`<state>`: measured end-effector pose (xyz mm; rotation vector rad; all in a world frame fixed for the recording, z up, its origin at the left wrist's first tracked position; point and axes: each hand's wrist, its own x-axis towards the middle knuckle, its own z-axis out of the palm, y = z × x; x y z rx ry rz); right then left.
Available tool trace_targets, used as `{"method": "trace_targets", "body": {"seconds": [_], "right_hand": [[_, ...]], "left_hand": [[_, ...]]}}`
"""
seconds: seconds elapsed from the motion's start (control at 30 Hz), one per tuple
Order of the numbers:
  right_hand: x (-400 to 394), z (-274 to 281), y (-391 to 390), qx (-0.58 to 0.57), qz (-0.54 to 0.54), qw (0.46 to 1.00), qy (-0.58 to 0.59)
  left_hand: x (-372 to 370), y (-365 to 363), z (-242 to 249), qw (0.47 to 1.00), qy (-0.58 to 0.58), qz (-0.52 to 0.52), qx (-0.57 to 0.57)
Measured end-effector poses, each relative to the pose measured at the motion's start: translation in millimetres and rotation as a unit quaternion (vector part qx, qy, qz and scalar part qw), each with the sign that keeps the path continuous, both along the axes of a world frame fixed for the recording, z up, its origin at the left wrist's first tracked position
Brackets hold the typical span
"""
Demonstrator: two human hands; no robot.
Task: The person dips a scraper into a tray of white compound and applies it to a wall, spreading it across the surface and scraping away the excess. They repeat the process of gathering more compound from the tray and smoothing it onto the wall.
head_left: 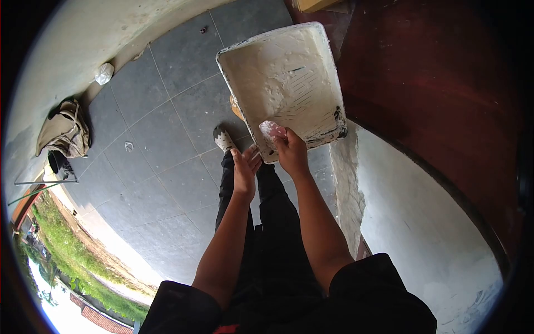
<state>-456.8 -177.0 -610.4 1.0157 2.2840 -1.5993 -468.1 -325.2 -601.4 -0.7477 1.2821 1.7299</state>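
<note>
A paint tray [306, 103], crusted with whitish paint and dark smears along its rim, lies ahead of me. My right hand [293, 155] is closed around a small pink lump [272, 129] coated in white, over the tray's near edge. I cannot tell whether the lump is a sponge or a cloth. Beside the tray's near left corner is my left hand [245, 172], fingers stretched out and thumb apart, with the fingertips right at the rim.
Grey floor tiles [161, 133] stretch to the left, where a beige bag [67, 131] and a white plastic bag [104, 73] lie along the wall. A dark red surface [423, 83] is on the right, above a pale wall [423, 206]. My foot [223, 138] shows below the tray.
</note>
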Motion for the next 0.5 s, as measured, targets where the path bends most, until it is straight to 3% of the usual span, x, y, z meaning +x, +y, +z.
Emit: {"method": "trace_targets", "body": {"seconds": [0.27, 0.5], "right_hand": [[1, -4, -4, 0.035, 0.009, 0.999, 0.037], [-8, -2, 6, -0.045, 0.001, 0.999, 0.013]], "left_hand": [[0, 0, 0, 1.000, 0.005, -0.004, 0.006], [1, 1, -1, 1.000, 0.006, -0.008, -0.008]]}}
